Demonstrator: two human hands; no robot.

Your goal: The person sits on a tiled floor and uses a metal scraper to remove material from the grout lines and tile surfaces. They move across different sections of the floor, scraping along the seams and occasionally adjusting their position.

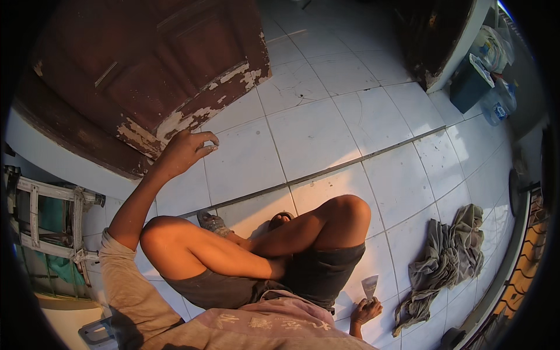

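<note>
My left hand (188, 153) is raised at the lower edge of a brown panelled door (192, 70), its thumb and fingers curved with a gap between them and nothing seen inside. Pale dust marks the fingertips. Along its bottom the door has peeling paint that bares light patches. Low on the right, beside my thigh, my right hand (366, 312) is closed on a putty knife (370, 286). Its flared blade points away from me, just above the white tiles; the handle is mostly hidden by the fingers.
A crumpled grey cloth (446, 256) lies right of my right hand. A low step edge (326, 178) crosses the tiled floor beyond my crossed legs. A ladder (52, 216) stands at left. At far right are a dark bin (469, 84) and a clear plastic bottle (496, 109).
</note>
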